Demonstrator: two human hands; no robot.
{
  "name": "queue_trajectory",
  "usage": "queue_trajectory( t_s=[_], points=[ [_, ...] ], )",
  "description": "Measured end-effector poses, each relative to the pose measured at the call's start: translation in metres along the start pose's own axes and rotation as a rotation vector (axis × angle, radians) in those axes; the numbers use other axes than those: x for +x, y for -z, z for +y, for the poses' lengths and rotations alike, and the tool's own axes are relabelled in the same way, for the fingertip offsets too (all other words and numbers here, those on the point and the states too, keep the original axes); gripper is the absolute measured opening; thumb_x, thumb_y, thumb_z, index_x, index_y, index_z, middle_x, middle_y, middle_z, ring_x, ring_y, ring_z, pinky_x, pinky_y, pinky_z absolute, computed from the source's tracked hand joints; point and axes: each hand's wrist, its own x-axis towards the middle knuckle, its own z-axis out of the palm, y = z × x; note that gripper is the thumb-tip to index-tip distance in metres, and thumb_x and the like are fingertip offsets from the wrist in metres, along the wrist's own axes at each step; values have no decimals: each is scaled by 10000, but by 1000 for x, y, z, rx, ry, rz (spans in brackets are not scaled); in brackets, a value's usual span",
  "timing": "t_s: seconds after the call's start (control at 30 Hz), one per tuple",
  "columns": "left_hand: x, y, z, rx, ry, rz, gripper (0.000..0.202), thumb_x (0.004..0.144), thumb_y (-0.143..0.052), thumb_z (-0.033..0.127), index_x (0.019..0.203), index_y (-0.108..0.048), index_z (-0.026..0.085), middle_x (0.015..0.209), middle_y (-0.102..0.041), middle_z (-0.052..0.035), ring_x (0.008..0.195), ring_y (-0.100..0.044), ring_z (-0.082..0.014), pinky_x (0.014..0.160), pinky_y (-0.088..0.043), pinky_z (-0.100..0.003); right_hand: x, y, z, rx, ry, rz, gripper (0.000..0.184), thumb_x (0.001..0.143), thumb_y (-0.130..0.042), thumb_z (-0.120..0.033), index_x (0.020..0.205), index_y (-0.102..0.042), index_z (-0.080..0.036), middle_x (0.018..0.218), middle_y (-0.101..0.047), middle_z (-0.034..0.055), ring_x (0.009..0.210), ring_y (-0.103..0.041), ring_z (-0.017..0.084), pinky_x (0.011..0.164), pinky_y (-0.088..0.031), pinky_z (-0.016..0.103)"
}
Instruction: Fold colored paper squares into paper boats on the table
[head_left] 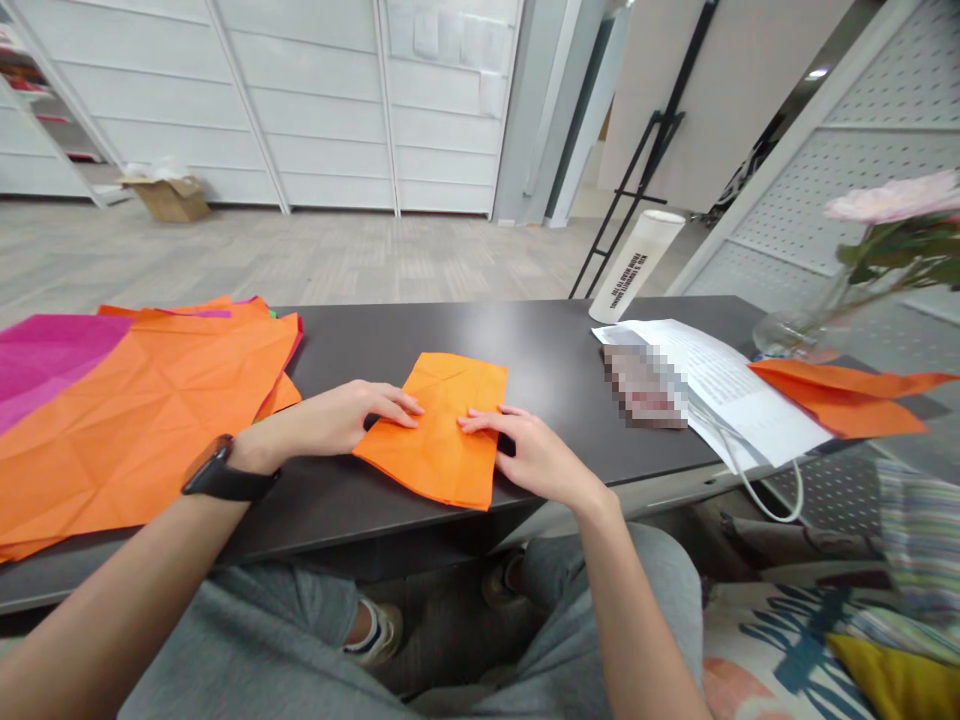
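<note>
A folded piece of orange paper (450, 430) lies in front of me on the dark table, its near edge close to the table's front edge. Creases cross its upper part, and layers show along its lower edge. My left hand (375, 412) rests at the paper's left side with stretched fingers on top. From the right, my right hand (529, 450) lays its extended fingers on the paper, the thumb near the right edge. Neither hand visibly grips the sheet. To the left spreads a stack of large creased orange sheets (172, 400), with a magenta sheet (60, 360) among them.
On the dark table (345, 340), a white cylinder (637, 265) stands at the back right. Near it lie printed white sheets (720, 380), a blurred-out flat object (645, 385) and a white cable (757, 505). A glass vase (799, 325) and folded orange paper (847, 395) sit at the right end.
</note>
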Motion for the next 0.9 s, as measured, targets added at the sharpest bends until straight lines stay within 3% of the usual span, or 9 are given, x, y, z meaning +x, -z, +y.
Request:
queue_trajectory(
  t_s=[0.1, 0.2, 0.3, 0.43, 0.5, 0.6, 0.77, 0.83, 0.9],
  points=[
    [-2, -2, -8, 67, 30, -10, 356, 878, -571, 229, 1209, -688, 288, 1345, -632, -30, 1248, -582, -214, 1078, -432, -357, -4, 1, -2, -150, 4, -90, 541, 837, -520, -90, 1343, -570, -276, 1404, -575, 49, 1370, -462, 241, 1189, -184, 578],
    [-2, -2, -12, 84, 41, 33, 341, 890, -545, 230, 1193, -696, 271, 1292, -670, -24, 1208, -610, -206, 1060, -443, -337, -5, 0, -1, -210, -6, -111, 529, 862, -530, -132, 1374, -541, -260, 1452, -519, 55, 1399, -419, 246, 1196, -136, 587],
    [-1, 0, -9, 94, 63, 85, 298, 936, -495, 286, 1128, -719, 251, 1148, -736, -30, 1061, -678, -206, 971, -487, -310, -4, -1, 0, -235, -26, -22, 414, 907, -500, -140, 1293, -610, -244, 1372, -605, 58, 1308, -534, 237, 1183, -204, 549],
    [1, 1, -3, 98, 149, 158, 330, 962, -460, 388, 1103, -706, 217, 996, -755, -43, 885, -699, -222, 810, -517, -300, -2, 3, 2, -147, -160, 198, 250, 965, -499, -316, 934, -719, -203, 908, -777, 34, 883, -720, 230, 970, -471, 414],
    [2, 0, -1, 111, 200, 207, 323, 949, -477, 408, 1062, -694, 197, 945, -749, -50, 822, -690, -224, 748, -512, -304, 0, 5, 3, -38, -256, 273, 228, 942, -537, -360, 964, -689, -191, 747, -749, 8, 753, -708, 215, 820, -518, 353],
    [4, -4, -1, 95, 263, 261, 264, 910, -529, 399, 991, -652, 180, 842, -720, -35, 703, -657, -193, 648, -494, -286, 3, 7, 8, 59, -338, 339, 313, 900, -585, -327, 1182, -592, -192, 680, -715, -20, 691, -687, 193, 774, -518, 335],
    [6, -12, -5, -37, 314, 338, 386, 839, -625, 387, 1150, -497, 198, 668, -613, 53, 595, -602, -148, 583, -468, -253, 9, 1, 9, -134, -218, 493, 548, 841, -610, -220, 1368, -461, -191, 1075, -645, 94, 917, -644, 216, 853, -528, 392],
    [8, -15, -7, -58, 334, 365, 516, 817, -651, 363, 1252, -423, 203, 644, -566, 79, 557, -571, -136, 572, -456, -247, 10, -2, 4, -297, -146, 542, 520, 837, -555, -120, 1348, -498, -199, 1208, -577, 127, 1082, -590, 245, 950, -491, 440],
    [9, -18, -9, -59, 336, 400, 604, 801, -667, 344, 1313, -380, 202, 701, -572, 67, 565, -564, -132, 572, -458, -248, 11, -7, -6, -382, -59, 486, 444, 852, -482, -52, 1257, -578, -205, 1279, -560, 122, 1199, -536, 249, 1024, -449, 449]
  ],
)
